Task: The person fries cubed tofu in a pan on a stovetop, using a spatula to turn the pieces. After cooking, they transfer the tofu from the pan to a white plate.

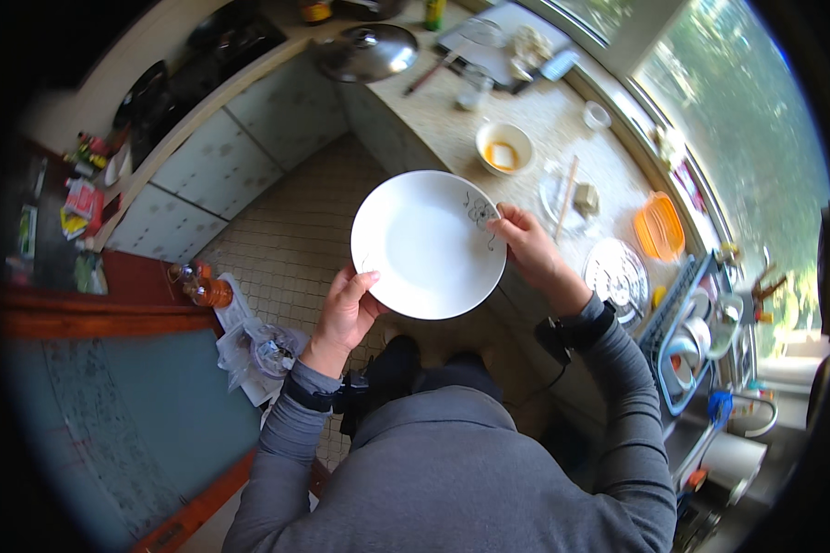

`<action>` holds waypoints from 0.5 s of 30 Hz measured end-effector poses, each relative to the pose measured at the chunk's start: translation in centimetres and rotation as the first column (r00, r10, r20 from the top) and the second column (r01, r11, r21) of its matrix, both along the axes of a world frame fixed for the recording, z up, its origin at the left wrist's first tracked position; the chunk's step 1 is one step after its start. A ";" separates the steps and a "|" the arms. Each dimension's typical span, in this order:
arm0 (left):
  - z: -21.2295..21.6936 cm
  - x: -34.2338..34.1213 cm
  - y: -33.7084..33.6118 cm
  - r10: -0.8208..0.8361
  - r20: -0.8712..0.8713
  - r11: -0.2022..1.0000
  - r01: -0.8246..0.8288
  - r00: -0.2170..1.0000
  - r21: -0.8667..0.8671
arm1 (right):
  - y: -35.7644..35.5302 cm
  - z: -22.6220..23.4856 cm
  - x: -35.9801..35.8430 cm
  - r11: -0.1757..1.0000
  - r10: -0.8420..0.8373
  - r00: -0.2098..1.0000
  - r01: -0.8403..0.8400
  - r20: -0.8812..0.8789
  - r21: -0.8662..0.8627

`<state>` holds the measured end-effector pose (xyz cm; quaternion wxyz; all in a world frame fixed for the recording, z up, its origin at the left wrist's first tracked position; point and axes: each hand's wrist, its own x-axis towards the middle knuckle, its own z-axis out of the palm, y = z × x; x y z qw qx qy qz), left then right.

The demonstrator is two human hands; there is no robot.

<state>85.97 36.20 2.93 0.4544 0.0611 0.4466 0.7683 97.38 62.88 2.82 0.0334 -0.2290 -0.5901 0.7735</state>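
Between my two hands, above the floor and in front of my body, is a large white plate (429,244) with a dark flower drawing near its right rim. My left hand (344,309) grips the lower left rim, thumb on top. On the upper right rim my right hand (528,241) is closed the same way, its other fingers hidden under the plate. Nearest to the plate on the counter stands a white bowl (523,140) holding something yellow-orange. Right of it lie a clear dish (551,192) with a greyish block (586,199) and a pair of chopsticks (568,189).
An orange basket (659,228) and a round metal rack (616,275) sit along the window side, near a blue dish rack (678,336) full of dishes. A pan lid (367,52) covers the counter corner. Bottles (207,290) and plastic bags (266,347) stand left on the floor side.
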 end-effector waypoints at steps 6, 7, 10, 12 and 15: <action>-0.4 -8.2 -8.9 0.283 0.038 0.958 -0.285 0.958 0.028 | -6.3 1.4 -13.8 0.955 0.295 0.955 -0.295 0.037 -0.011; -0.6 -9.2 -10.0 0.344 0.050 0.938 -0.345 0.938 0.016 | -6.9 1.3 -15.8 0.955 0.297 0.954 -0.298 0.028 0.012; -1.1 -12.6 -13.0 0.490 0.041 0.872 -0.490 0.871 0.000 | -8.5 0.6 -22.4 0.935 0.347 0.938 -0.347 0.018 0.071; -1.8 -14.9 -14.5 0.559 0.064 0.827 -0.561 0.827 0.020 | -9.5 -0.2 -26.5 0.922 0.373 0.927 -0.375 0.036 0.098; -2.6 -18.8 -16.2 0.635 0.062 0.769 -0.638 0.770 0.045 | -10.6 -1.2 -32.9 0.891 0.438 0.899 -0.437 0.021 0.121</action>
